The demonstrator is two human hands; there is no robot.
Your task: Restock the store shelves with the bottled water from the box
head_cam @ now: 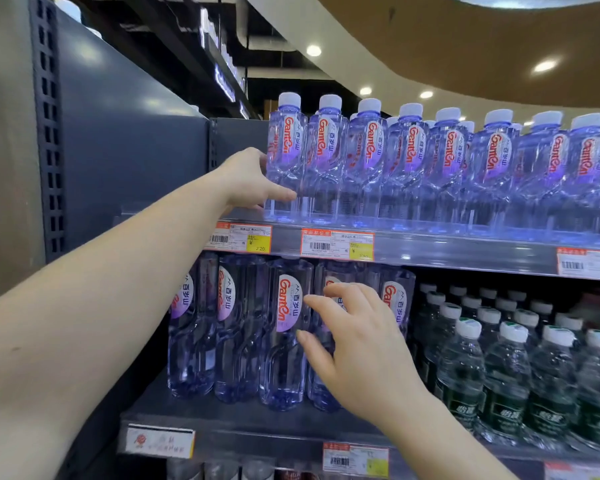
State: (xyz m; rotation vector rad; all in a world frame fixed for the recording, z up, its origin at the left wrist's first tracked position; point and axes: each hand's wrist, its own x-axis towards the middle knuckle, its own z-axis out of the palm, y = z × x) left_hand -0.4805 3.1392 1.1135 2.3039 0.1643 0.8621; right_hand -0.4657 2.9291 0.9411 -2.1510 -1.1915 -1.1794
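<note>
- left hand (248, 180) reaches up, fingers and thumb wrapped round the end bottle (286, 161) on the top shelf (430, 249)
- right hand (355, 344) lower, fingers spread loose, tips touching a big bottle (286, 327)
- green-label bottles (520, 382) crowd the right

I see white and orange paper price tags (337, 244) stuck on the front edge of the grey metal shelf. One more white tag (159, 442) sits lower down on the left. Small round ceiling lights (314, 50) glow up high. A dark grey metal post with rows of square holes (47, 133) stands at the left.
</note>
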